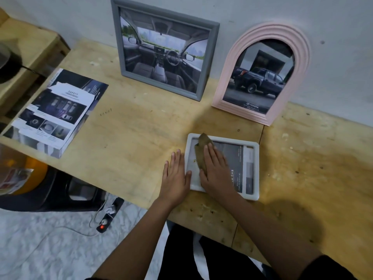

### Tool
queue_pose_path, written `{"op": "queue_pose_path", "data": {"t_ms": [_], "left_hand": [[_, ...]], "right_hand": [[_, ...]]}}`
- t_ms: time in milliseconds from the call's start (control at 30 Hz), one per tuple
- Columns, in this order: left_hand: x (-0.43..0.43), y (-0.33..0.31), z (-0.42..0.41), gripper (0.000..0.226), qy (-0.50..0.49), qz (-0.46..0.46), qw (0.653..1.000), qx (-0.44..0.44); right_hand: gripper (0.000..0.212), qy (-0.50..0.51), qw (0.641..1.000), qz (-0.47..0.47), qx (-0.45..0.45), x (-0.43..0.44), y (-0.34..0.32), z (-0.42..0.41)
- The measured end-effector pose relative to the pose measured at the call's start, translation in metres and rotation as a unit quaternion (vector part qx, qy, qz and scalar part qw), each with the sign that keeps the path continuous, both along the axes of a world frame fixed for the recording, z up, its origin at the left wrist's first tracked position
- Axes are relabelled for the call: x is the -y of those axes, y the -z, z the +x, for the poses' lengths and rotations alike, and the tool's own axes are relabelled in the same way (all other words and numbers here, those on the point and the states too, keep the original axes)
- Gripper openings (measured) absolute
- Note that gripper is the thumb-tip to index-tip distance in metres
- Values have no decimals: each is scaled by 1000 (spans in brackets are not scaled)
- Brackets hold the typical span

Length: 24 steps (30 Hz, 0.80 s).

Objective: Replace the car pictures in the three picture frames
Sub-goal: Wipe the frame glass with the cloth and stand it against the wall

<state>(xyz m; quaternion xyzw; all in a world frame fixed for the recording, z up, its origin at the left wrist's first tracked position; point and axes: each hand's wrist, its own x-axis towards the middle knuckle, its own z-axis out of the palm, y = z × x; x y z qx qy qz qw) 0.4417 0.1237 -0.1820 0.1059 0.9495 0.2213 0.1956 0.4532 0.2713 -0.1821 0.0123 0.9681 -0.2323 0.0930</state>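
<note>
Flat on the bench (131,142), a little right of centre near the front edge: white frame (256,170), rounded corners, long side running from 9 to 3 o'clock. Inside it a grey printed sheet (236,156) with lettering turned sideways, too small to read in full. Across the frame's left half a brown piece (202,142), its pointed end over the top rim at 12 o'clock.

Right hand (215,170) spread flat on that brown piece, fingers straight and together, pressing down, gripping nothing. Left hand (175,176) flat on the bench at the frame's 9 o'clock, fingers straight, thumb against the frame's left rim, holding nothing.

At 11 o'clock from the white frame, well apart: grey frame (117,37) upright against the wall (333,57), showing a car interior. At 1 o'clock, nearer: pink arched frame (272,29), also leaning on the wall, showing a dark pickup.

At 9 to 10 o'clock, far across the bench: stack of car brochures (54,114) by the left edge. At 7 o'clock, down on the floor (40,249): power strip (107,217) with a red light
</note>
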Motion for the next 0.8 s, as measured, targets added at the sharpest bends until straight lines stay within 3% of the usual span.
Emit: {"op": "queue_pose_path", "data": {"t_ms": [200,367,633,800], "left_hand": [[0,1,2,62,2,-3,1000,-21],[-2,2,5,63,-4,-16,1000,-25],[-5,0,7,61,-12,-43,999,-30],[-5,3,7,64,-20,-36,999,-34]], "right_hand": [[78,-159,987,-13,25,-17,-3,-19],[57,-273,957,-43,90,-41,-23,-33],[56,-254,945,-151,140,-62,-30,-15],[57,-265,937,-159,162,-79,-32,-4]]}}
